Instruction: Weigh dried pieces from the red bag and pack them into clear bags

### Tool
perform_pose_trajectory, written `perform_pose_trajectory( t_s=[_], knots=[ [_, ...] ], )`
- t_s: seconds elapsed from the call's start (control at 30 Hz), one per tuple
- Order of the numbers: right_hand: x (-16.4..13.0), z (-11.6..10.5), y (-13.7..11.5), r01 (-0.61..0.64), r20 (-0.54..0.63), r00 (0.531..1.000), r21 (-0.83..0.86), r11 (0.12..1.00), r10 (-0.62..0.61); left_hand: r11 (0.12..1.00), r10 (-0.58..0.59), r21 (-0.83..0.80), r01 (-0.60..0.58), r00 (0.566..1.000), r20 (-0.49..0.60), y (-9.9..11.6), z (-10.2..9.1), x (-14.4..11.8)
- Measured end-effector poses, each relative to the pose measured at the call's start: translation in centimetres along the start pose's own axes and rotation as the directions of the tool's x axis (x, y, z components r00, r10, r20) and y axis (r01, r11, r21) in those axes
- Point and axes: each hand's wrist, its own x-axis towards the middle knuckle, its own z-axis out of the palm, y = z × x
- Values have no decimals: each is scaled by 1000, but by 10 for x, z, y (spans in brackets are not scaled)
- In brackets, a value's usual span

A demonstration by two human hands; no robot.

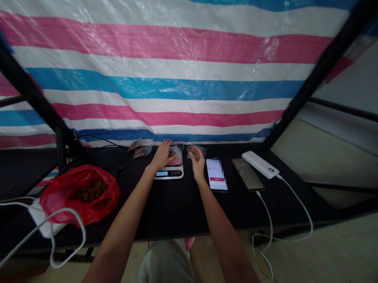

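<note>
- Weighing step: left hand (163, 155) rests flat and open on the bag on the scale (169, 171).
- Right hand (197, 161) pinches a small clear bag (196, 150); next it likely goes on the scale, once that's free.

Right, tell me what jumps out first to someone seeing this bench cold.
The striped pink, white and blue tarp fills the whole backdrop. On the dark table, a red plastic bag of brown material sits at the left. In the middle, the left hand rests on a small pouch on the scale, while the right hand holds another clear pouch, beside a lit phone.
</note>
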Motion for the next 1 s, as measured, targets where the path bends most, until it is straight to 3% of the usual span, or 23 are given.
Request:
perform_pose_trajectory(
  t_s=[0.13,0.23,0.47,0.57,0.7,0.8,0.9,1.0],
  knots=[
    [-1,2,-1,-23,37,999,5,1000,23,1000,-23,-12,24,995,95,-7,5,15],
    [-4,4,-2,-1,51,999,13,1000,0,999,-16,-27,19,995,99,-7,5,14],
    [-6,6,-4,14,65,998,34,999,-16,986,-6,-166,2,1000,-22,0,4,1],
    [-6,7,-5,0,64,998,71,997,-4,952,-77,-305,37,990,-122,5,3,-10],
    [-7,9,-7,-17,99,995,92,996,7,835,-290,-538,118,925,-247,11,1,-22],
    [-9,10,-9,-24,130,991,118,993,9,658,-424,-738,147,883,-202,14,-2,-27],
    [-10,12,-11,-6,125,992,145,989,-12,534,-462,-833,145,875,-143,16,-6,-28],
    [-9,13,-13,11,103,994,131,991,-25,531,-422,-836,143,899,-114,19,-8,-28]
  ],
)
